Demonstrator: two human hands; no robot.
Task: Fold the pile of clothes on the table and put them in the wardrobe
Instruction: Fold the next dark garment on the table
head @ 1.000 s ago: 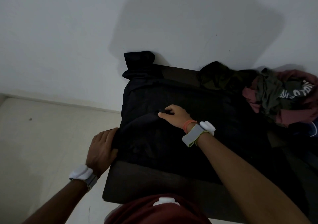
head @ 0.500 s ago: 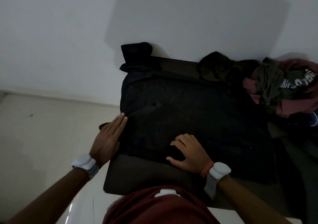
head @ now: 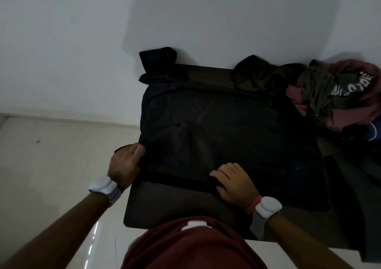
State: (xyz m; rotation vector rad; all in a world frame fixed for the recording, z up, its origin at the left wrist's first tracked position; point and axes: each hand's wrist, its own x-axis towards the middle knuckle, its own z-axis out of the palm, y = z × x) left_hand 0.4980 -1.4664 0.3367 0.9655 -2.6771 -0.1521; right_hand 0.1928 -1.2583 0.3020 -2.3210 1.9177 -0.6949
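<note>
A large black garment (head: 226, 136) lies spread flat over the dark table (head: 175, 202). My left hand (head: 125, 163) grips its left edge at the table's left side, fingers curled under the cloth. My right hand (head: 233, 182) grips the garment's near hem, thumb and fingers curled round the fold. A pile of unfolded clothes (head: 340, 95), maroon, olive and dark green, sits at the far right of the table.
A dark folded piece (head: 158, 64) stands against the white wall at the table's far left corner. Pale floor (head: 51, 165) lies to the left of the table. A blue garment (head: 373, 132) shows at the right edge.
My right hand moved from the garment's middle back to its near hem and took hold. My left hand went from lying flat to gripping the left edge. The fold lies flatter.
</note>
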